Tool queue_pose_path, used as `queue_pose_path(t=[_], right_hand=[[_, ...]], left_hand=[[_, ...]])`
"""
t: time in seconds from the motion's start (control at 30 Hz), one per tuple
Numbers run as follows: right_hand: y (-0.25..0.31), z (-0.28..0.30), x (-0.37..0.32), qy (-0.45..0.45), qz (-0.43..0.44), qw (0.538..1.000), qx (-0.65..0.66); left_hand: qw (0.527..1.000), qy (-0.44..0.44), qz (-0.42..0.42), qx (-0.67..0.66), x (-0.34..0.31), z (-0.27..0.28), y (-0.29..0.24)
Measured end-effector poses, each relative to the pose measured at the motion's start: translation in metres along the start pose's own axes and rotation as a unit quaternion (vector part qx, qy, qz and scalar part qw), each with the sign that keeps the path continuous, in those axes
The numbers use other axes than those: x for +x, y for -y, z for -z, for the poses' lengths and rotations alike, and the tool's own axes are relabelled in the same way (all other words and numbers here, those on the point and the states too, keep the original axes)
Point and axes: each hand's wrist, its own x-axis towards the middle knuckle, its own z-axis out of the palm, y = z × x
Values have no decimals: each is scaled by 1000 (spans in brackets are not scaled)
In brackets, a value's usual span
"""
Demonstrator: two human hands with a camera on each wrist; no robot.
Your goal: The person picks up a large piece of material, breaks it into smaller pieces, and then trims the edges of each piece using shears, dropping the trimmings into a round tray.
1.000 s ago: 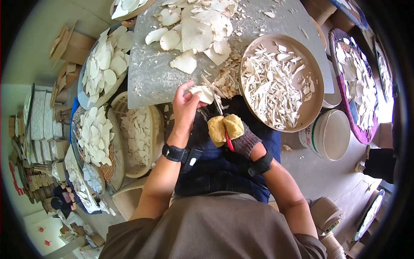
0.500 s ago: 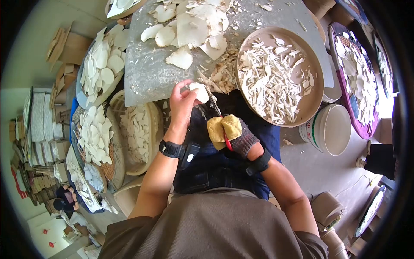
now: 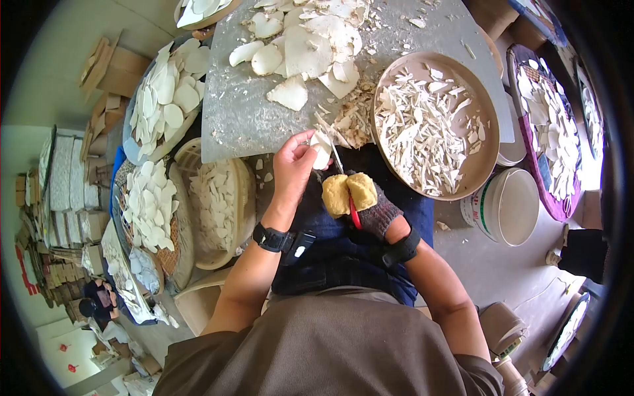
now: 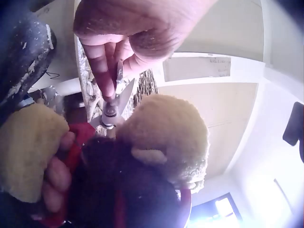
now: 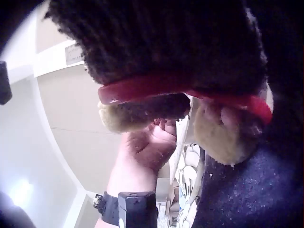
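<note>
My left hand pinches a thin pale slice between thumb and fingers, just off the table's near edge. My right hand, in a dark knitted glove with bare fingertips, grips a pair of scissors. Their red handles carry thick yellow padding. The blades point away from me, right beside the slice. In the left wrist view the scissors' pivot shows close under the left fingertips. The right wrist view shows the glove over the red handle.
The grey table bears a pile of pale slices and brown scraps. A round tray of cut strips stands at right, above a white bucket. At left are an oval basket and heaped trays of slices.
The slice in my left hand has turned to stand more upright beside the blades. My right hand keeps its grip on the scissors. The whole head view has shifted slightly.
</note>
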Motion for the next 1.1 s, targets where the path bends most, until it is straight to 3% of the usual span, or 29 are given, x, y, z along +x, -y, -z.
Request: queue_pose_path(t=[0.17, 0.23, 0.3, 0.4, 0.5, 0.6, 0.63, 0.67, 0.7, 0.73, 0.77, 0.83, 0.9, 0.97, 1.03, 1.1], right_hand=[[26, 7, -2, 26, 71, 982, -175], [38, 7, -1, -60, 132, 973, -178], [32, 6, -5, -57, 103, 980, -163], [28, 1, -9, -32, 31, 999, -28], [27, 2, -14, 19, 3, 998, -63], [19, -2, -17, 30, 46, 989, -134], [16, -3, -18, 19, 15, 997, -70], [14, -3, -18, 10, -17, 1000, -6], [11, -6, -20, 3, -50, 997, 59], [8, -10, -19, 1, -39, 997, 73], [5, -14, -18, 0, -27, 996, 87], [4, -19, -15, 13, 14, 999, 37], [15, -20, -14, 15, -35, 994, 107], [25, -16, -14, 11, -57, 990, 132], [32, -10, -17, 2, -53, 992, 116], [25, -3, -23, 19, -12, 1000, 21]], left_hand=[[999, -36, 8, -15, -7, -1, 3], [999, -36, 9, -5, -5, -1, 4], [999, -38, 25, 2, -3, 3, 3], [999, -31, 17, 15, -2, 9, 4], [998, -31, 25, 47, -15, 27, -5], [991, -93, 26, 94, -22, 90, -20], [979, -134, 7, 156, -22, 120, -30], [925, -192, -44, 326, -21, 154, -35], [888, -224, -129, 380, -8, 221, -11], [835, -292, -127, 448, -14, 199, -43], [816, -300, -183, 459, -7, 193, -51], [855, -223, -175, 435, 10, 158, -61], [880, -112, -146, 439, 30, 106, -67], [879, -62, -219, 420, 65, 73, -45], [794, -83, -291, 527, 88, 38, -37], [730, -98, -303, 605, 105, 28, -17]])
